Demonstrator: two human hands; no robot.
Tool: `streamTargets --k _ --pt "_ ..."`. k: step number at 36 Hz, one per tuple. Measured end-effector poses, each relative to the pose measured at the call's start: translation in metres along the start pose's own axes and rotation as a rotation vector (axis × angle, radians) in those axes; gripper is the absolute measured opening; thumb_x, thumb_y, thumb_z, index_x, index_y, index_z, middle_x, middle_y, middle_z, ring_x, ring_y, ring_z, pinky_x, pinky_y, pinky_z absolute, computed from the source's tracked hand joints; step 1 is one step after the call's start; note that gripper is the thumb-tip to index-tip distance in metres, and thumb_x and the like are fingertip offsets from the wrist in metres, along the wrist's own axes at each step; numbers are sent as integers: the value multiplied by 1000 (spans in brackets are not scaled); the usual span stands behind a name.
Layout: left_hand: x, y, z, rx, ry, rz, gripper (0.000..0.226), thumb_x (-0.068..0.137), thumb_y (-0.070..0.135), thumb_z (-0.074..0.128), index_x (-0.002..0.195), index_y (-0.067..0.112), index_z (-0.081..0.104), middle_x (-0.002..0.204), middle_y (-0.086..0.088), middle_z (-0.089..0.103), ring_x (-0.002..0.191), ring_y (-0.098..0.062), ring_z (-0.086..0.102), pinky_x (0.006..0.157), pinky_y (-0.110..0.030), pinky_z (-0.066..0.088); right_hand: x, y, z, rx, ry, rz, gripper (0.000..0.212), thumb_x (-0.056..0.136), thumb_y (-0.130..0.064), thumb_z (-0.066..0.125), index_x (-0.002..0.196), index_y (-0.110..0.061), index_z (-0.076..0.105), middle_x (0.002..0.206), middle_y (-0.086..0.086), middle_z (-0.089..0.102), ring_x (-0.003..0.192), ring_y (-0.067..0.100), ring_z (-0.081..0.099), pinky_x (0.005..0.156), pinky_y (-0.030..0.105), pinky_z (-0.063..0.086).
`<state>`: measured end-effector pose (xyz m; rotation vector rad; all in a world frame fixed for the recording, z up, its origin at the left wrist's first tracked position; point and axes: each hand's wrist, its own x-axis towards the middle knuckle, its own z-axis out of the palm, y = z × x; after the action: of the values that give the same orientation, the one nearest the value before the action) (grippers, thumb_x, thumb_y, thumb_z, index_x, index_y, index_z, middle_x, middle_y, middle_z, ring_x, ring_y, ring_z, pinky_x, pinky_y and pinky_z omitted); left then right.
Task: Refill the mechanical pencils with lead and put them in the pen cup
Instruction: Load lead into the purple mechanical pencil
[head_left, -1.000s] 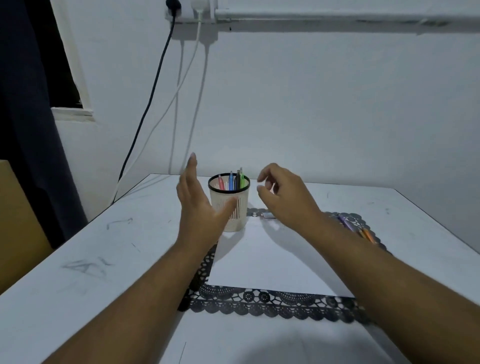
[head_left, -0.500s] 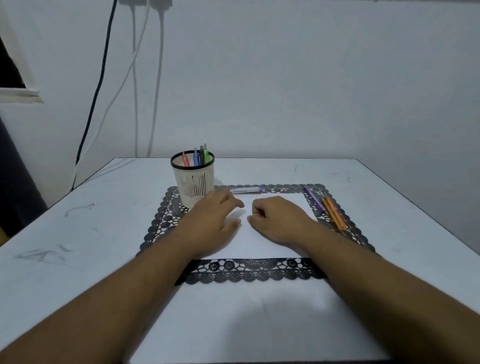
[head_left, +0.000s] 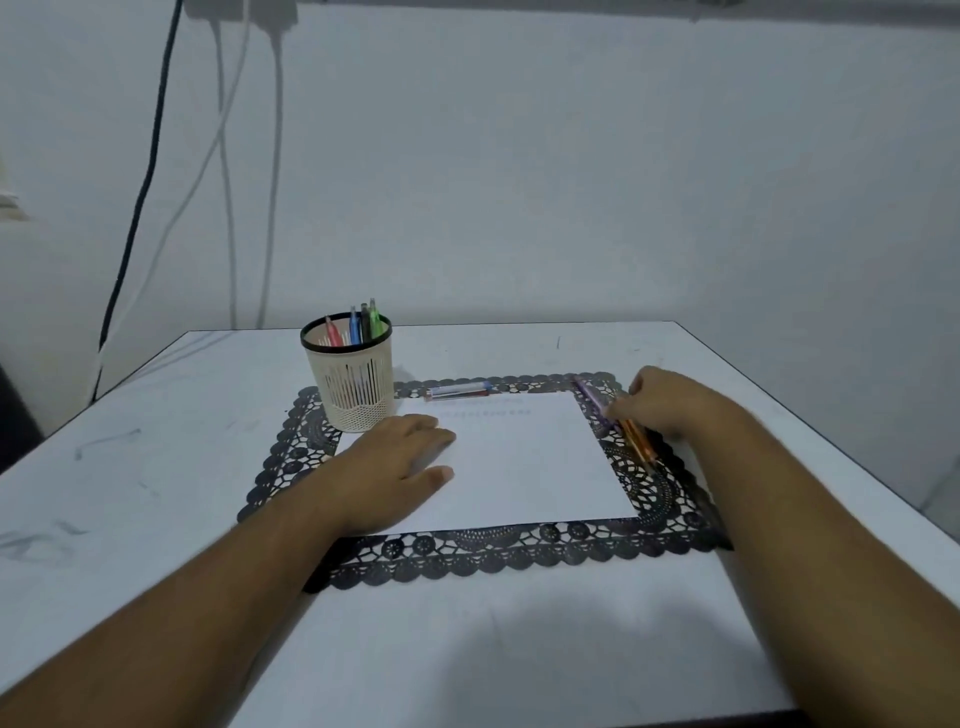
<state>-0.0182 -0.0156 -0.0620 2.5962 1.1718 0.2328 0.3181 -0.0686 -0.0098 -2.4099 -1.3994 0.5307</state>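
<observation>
I'm resting my left hand (head_left: 400, 457) flat on the paper (head_left: 519, 457); my right hand (head_left: 660, 402) is touching the orange pencils (head_left: 641, 447), grip unclear.

Obstacles: pen cup (head_left: 353, 384) stood upright at the mat's (head_left: 519, 558) far-left corner; lead tube (head_left: 460, 391) lay just beside it. Open passage: white sheet (head_left: 524, 462) between both forearms.

Both forearms and hands (head_left: 395, 457) are bare, sleeveless, unadorned.
</observation>
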Motion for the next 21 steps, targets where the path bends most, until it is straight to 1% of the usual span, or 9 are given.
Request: streamTargets --k 2,3,5,8,10,14,17,18,21 --pt "0 0 0 -10 -8 -5 55 105 53 42 157 37 34 166 13 22 152 -6 12 124 -32 15 2 -3 4 -12 23 -21 47 91 -38 75 121 -8 55 115 12 64 101 27 62 84 39 50" --pt "0 0 0 -15 -10 -6 55 105 53 42 157 37 34 166 14 22 152 -6 11 124 -33 16 1 -5 7 -14 35 -33 43 92 -34 75 120 -7 57 116 13 64 104 29 62 87 39 49" --pt "0 0 0 -18 -9 -5 55 105 53 43 157 37 34 166 14 22 152 -6 12 125 -34 16 1 -11 13 -8 55 -59 37 92 -29 73 118 -7 59 114 13 65 102 28 61 84 37 48" --pt "0 0 -1 -21 -4 -4 55 105 52 43 157 37 34 166 14 23 152 -6 12 124 -33 16 2 -17 21 -11 78 -110 26 92 -22 70 112 -7 62 108 12 68 89 23 59 73 34 42" --pt "0 1 -1 -24 -5 -6 54 105 52 43 157 37 34 166 14 22 152 -6 12 124 -33 15 4 -19 26 12 81 -136 23 92 -23 70 110 -12 62 106 8 68 89 21 58 69 33 41" --pt "-1 1 -1 -24 -12 -13 55 105 51 44 157 37 34 166 13 22 153 -9 11 124 -33 15 7 -23 34 32 71 -200 24 92 -29 71 111 -19 61 113 1 64 101 20 58 74 33 42" --pt "-2 3 -2 -25 -13 -15 54 105 51 44 157 37 34 166 13 21 154 -8 10 123 -32 15 6 -24 37 24 82 -242 27 92 -29 71 114 -21 57 113 -1 61 99 20 57 69 31 40" --pt "-2 3 -2 -28 -13 -16 54 105 51 44 157 37 34 166 13 21 153 -8 11 123 -32 15 6 -24 38 26 88 -251 25 91 -30 71 110 -22 57 111 -1 61 98 20 58 69 30 41" --pt "-2 3 -2 -32 -8 -15 54 105 51 45 157 37 35 166 13 22 153 -8 12 123 -31 15 9 -25 41 31 90 -255 20 85 -33 75 95 -25 58 106 1 63 92 20 62 75 35 48"
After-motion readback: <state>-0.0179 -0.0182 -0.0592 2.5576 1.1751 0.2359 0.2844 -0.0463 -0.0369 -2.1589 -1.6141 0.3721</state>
